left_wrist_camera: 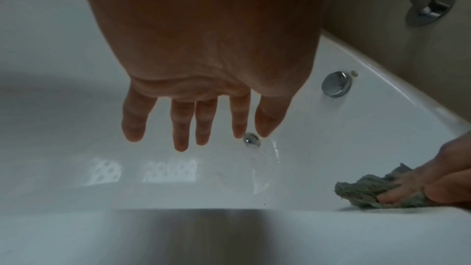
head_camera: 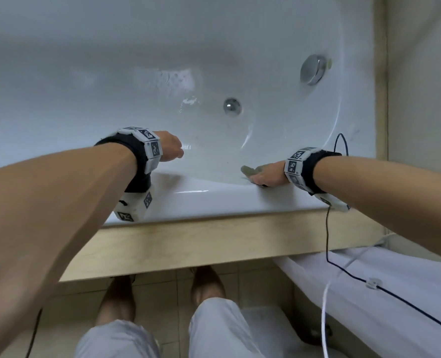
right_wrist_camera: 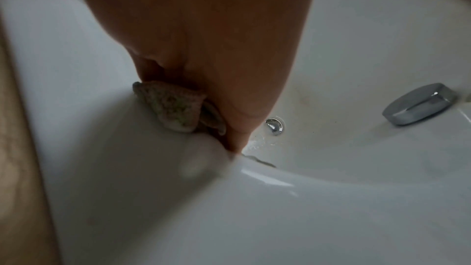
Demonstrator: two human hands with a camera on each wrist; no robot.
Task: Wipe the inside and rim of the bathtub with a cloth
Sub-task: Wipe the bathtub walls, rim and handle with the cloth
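Left forearm crosses the near rim of the white glossy bathtub [head_camera: 214, 200], a marker-covered white wrist band on it. Left hand [left_wrist_camera: 203, 80] hangs inside the tub over the sloping wall, fingers [left_wrist_camera: 181, 126] straight and slightly spread, holding nothing, not touching the enamel as far as the wrist view shows.

Tub floor, centre: small round chrome drain [head_camera: 232, 106], wet sheen and droplets around it. Pale reflection patches on the floor to its left.

Right of the drain, higher on the end wall: large round chrome overflow cap [head_camera: 313, 69], a small pale dot just beside it.

Right hand [head_camera: 266, 174] lies flat on the inner edge of the near rim, where rim curves down into the basin. Fingers extended, pressing a small grey-green terry cloth [left_wrist_camera: 367, 188] against the enamel. Cloth bunched, one corner sticking out past the fingertips toward the left. Thumb tucked along its side.

Below the rim: pale wooden ledge [head_camera: 214, 244], then tiled floor, bare feet, light trousers. Thin dark cable [head_camera: 327, 236] hangs from the right wrist band. Chrome wall fitting [left_wrist_camera: 428, 3] on the beige wall, far right in the left-wrist view.
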